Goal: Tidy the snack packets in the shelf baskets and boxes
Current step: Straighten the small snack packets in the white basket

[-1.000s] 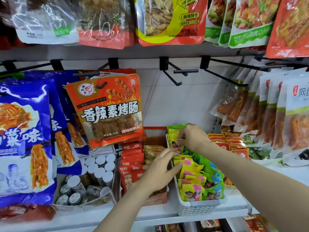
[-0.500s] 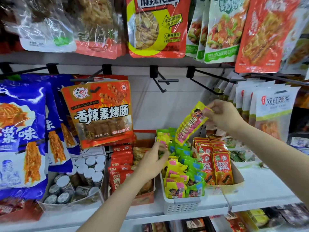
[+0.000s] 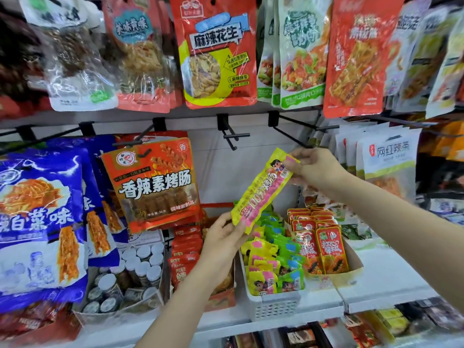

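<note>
Both hands — left hand (image 3: 223,237), right hand (image 3: 313,167) — pinched 1 yellow packet (image 3: 261,192) above the white basket (image 3: 273,306); sorting looked unfinished.

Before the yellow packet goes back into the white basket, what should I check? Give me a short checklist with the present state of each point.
1. Yellow packet held at both ends: ok, right hand pinches the top, left hand holds the bottom.
2. Packet lifted free of the white basket: ok.
3. Same kind of packets in the basket: ok, yellow and green ones stand there.
4. Free slot for it in the basket: cannot tell.
5. Packet undamaged: cannot tell.
6. Red packets in the box beside stay apart: ok.
</note>
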